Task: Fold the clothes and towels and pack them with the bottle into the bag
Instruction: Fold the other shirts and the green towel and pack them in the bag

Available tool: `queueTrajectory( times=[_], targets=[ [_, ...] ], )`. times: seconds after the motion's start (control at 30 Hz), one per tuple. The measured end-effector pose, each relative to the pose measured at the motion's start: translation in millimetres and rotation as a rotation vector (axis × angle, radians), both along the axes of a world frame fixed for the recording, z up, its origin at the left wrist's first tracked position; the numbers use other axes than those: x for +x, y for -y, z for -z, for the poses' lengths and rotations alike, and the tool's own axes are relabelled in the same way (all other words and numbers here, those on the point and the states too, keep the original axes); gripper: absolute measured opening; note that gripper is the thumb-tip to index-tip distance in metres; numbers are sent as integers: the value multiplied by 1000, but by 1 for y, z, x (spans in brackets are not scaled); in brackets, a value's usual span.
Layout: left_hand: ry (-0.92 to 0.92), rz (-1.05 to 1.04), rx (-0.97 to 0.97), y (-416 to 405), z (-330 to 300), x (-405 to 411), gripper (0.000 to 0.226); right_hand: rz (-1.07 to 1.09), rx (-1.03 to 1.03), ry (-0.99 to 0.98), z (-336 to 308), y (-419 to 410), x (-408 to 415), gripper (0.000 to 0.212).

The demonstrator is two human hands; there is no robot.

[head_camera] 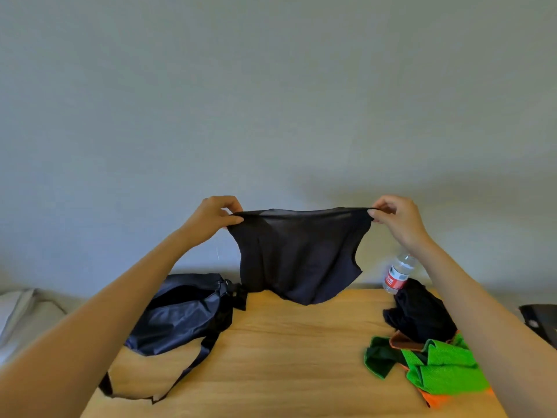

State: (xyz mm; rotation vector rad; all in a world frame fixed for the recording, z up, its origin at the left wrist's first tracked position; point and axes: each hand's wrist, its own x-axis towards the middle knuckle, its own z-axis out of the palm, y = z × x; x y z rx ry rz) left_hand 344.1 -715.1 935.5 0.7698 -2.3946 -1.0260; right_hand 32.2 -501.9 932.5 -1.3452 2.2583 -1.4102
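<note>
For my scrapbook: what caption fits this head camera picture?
Both hands, left hand and right hand, hold up a black garment above the wooden table.

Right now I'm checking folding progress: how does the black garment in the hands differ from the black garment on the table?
The held black garment hangs spread out, pinched at its top corners by the left hand and right hand; the black garment on the table lies crumpled in a heap. The held one is lifted, only its lower edge near the table; the other rests beside the bottle and green towel. Neither is folded.
</note>
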Motion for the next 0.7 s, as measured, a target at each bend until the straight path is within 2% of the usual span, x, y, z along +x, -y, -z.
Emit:
queueTrajectory(
  times=[0.33,0.53,0.63,0.7],
  targets=[
    [223,-45,202,-64,137,17,14,-158,283,216,121,-57,15,24],
    [409,-83,264,-102,211,26,21,-226,479,309,200,-93,20,19],
    [438,-118,356,-117,244,33,11,-235,543,328,232,-104,25,23],
    [442,-116,389,-126,262,37,16,-247,576,335,248,-109,32,28]
  ],
)
